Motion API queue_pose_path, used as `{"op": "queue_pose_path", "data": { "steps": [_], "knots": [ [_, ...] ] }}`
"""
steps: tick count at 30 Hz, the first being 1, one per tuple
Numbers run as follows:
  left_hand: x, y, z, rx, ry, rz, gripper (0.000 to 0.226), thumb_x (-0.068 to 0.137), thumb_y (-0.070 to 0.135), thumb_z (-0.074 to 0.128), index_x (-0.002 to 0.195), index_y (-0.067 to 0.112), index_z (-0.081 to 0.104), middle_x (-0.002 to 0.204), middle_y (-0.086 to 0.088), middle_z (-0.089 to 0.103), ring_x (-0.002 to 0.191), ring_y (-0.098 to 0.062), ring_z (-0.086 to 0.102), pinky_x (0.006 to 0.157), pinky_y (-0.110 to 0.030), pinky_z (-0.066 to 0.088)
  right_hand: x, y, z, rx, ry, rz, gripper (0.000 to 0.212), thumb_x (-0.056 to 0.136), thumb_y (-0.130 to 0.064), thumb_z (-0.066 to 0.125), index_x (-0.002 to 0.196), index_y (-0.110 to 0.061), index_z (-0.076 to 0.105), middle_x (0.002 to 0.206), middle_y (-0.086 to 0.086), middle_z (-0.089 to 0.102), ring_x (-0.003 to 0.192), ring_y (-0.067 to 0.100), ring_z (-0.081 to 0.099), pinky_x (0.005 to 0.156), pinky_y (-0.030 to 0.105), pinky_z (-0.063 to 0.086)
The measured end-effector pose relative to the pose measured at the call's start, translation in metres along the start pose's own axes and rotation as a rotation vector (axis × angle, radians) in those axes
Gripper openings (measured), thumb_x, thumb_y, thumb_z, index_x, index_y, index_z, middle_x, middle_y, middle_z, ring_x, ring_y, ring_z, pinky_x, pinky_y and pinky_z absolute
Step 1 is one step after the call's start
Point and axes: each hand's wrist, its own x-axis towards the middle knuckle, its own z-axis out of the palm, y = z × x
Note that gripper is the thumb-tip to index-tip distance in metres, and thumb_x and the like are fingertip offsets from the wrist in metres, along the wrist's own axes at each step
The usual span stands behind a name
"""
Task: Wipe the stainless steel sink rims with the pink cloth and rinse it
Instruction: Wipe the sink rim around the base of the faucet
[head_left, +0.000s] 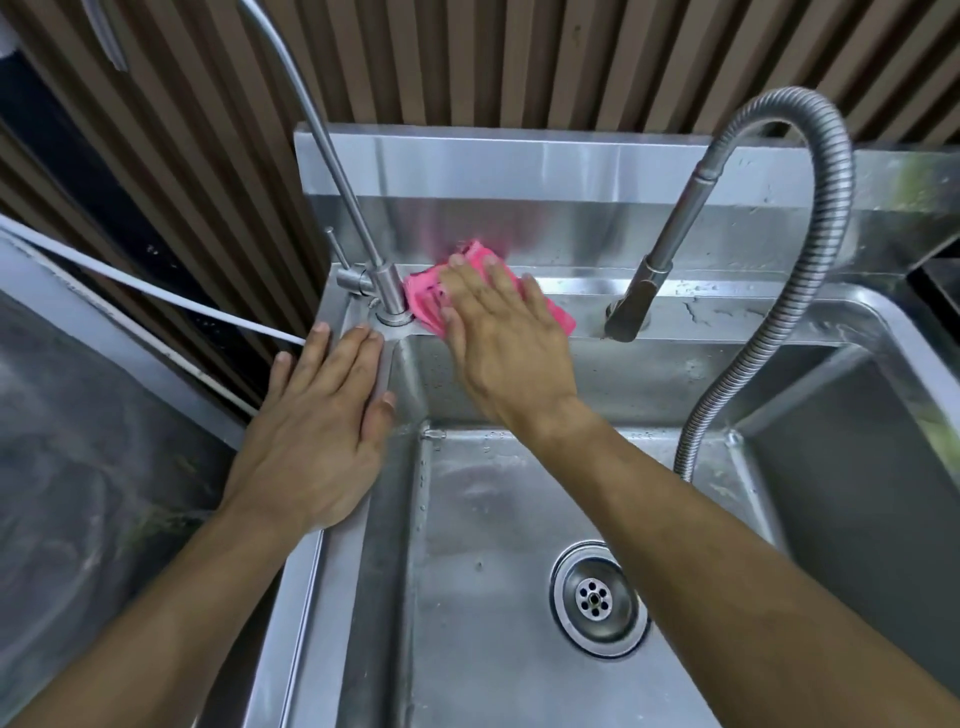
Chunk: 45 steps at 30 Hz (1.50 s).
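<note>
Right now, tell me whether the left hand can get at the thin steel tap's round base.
Probably yes. The left hand lies flat on the sink's left rim, fingertips just short of the thin steel tap's round base. Nothing lies between; the pink cloth sits on its far side.

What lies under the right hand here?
The pink cloth, pressed flat on the sink's back rim by the right hand. The cloth's middle and the rim beneath are covered.

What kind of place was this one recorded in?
Probably a kitchen wash-up area: a stainless steel sink with a drain, a flexible-hose faucet and a slim second tap.
</note>
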Motion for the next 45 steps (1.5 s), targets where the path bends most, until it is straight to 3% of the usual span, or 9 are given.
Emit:
{"op": "queue_pose_path", "data": {
  "steps": [8,11,16,20,27,31,38,42,45],
  "knots": [
    [-0.001,0.0,0.0,-0.006,0.003,0.001,0.069,0.1,0.05,0.008,0.165,0.025,0.009,0.172,0.011,0.002,0.157,-0.013,-0.01,0.127,-0.041,-0.006,-0.01,-0.003,0.004,0.001,0.147,0.563,0.053,0.112,-0.036,0.025,0.163,-0.02,0.027,0.172,0.003,0.014,0.16,0.029,0.01,0.125,0.038,0.0],
    [0.0,0.001,0.001,0.028,0.019,-0.007,0.069,0.1,0.047,0.009,0.165,0.023,0.012,0.172,0.009,0.007,0.158,-0.017,-0.004,0.127,-0.044,-0.002,0.0,-0.021,0.009,-0.014,0.176,0.676,0.055,0.111,-0.035,0.027,0.162,-0.016,0.029,0.171,0.015,0.014,0.159,0.034,0.012,0.128,0.046,0.004],
    [0.003,-0.001,0.003,0.033,0.027,0.006,0.069,0.1,0.047,0.011,0.164,0.02,0.019,0.171,0.006,0.014,0.159,-0.021,0.002,0.127,-0.048,0.006,0.005,-0.056,0.013,0.09,-0.013,0.293,0.056,0.108,-0.034,0.029,0.162,-0.017,0.029,0.171,0.016,0.012,0.159,0.038,0.008,0.128,0.048,0.001],
    [0.002,0.0,0.002,0.019,0.021,0.01,0.069,0.1,0.047,0.013,0.164,0.02,0.019,0.171,0.006,0.013,0.159,-0.021,0.001,0.127,-0.047,0.004,-0.006,-0.005,-0.003,0.015,-0.041,0.016,0.052,0.111,-0.037,0.034,0.159,-0.019,0.037,0.168,0.007,0.03,0.157,0.031,0.023,0.127,0.042,0.013],
    [0.0,0.002,0.0,0.039,0.016,-0.002,0.069,0.101,0.047,0.012,0.164,0.02,0.017,0.172,0.006,0.011,0.159,-0.019,-0.002,0.126,-0.044,0.001,-0.009,-0.023,0.0,0.057,0.037,0.479,0.056,0.109,-0.031,0.036,0.161,-0.014,0.031,0.171,0.01,0.017,0.158,0.037,0.014,0.127,0.05,0.002],
    [0.001,0.002,0.0,0.022,0.006,0.003,0.071,0.1,0.048,0.011,0.164,0.02,0.017,0.172,0.006,0.011,0.159,-0.019,-0.002,0.127,-0.045,0.002,0.002,-0.059,-0.002,0.152,-0.121,0.241,0.062,0.108,-0.031,0.032,0.165,-0.015,0.014,0.173,0.011,0.003,0.16,0.033,-0.001,0.127,0.045,-0.007],
    [0.001,0.001,0.0,0.026,0.013,0.006,0.07,0.1,0.049,0.011,0.164,0.021,0.016,0.172,0.006,0.011,0.159,-0.02,-0.003,0.128,-0.046,0.002,-0.002,0.004,-0.009,-0.013,-0.133,-0.247,0.063,0.107,-0.042,0.029,0.161,-0.008,0.029,0.168,0.013,0.028,0.158,0.027,0.021,0.13,0.04,0.008],
    [0.001,0.0,-0.001,-0.001,0.003,-0.001,0.071,0.099,0.05,0.011,0.164,0.022,0.015,0.172,0.009,0.008,0.158,-0.017,-0.005,0.127,-0.043,0.0,-0.007,0.006,-0.006,-0.094,-0.082,-0.189,0.059,0.111,-0.04,0.027,0.161,-0.009,0.03,0.168,0.011,0.029,0.157,0.027,0.024,0.13,0.044,0.016],
    [0.0,0.001,-0.001,-0.009,-0.006,-0.001,0.069,0.1,0.049,0.011,0.164,0.023,0.013,0.172,0.01,0.006,0.158,-0.016,-0.007,0.127,-0.042,-0.003,-0.03,0.021,-0.008,-0.103,0.025,0.098,0.058,0.111,-0.036,0.029,0.16,-0.006,0.031,0.167,0.015,0.03,0.156,0.033,0.024,0.129,0.048,0.018]
  ]
}}
